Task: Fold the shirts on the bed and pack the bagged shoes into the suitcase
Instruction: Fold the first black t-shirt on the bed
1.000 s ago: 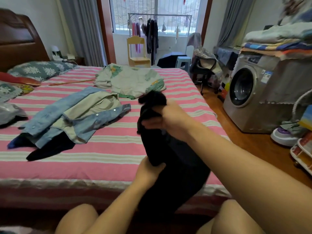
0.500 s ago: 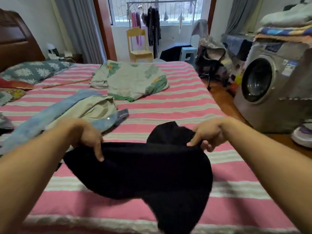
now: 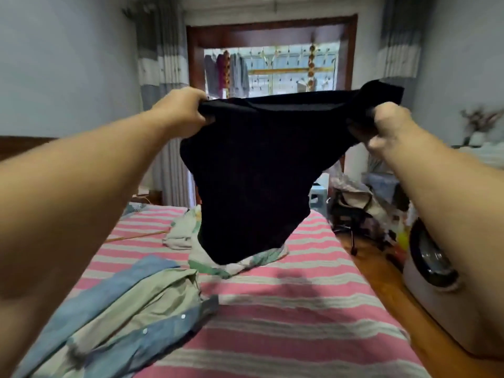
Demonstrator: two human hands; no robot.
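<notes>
— Where is the black shirt (image 3: 253, 170)?
— Stretched in the air between both hands, above the striped bed (image 3: 300, 323).
— And the grips?
— The left hand (image 3: 181, 111) clutches one top corner, the right hand (image 3: 387, 124) the other. Below the left hand lies a blue and green shirt (image 3: 131, 304).

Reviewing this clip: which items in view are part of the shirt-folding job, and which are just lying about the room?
Part of the job:
- black shirt, held up by left hand and right hand
- blue denim shirt on the bed
- floral top on the bed

Just lying about:
- washing machine
- black chair
- curtains

No suitcase or bagged shoes in view.
</notes>
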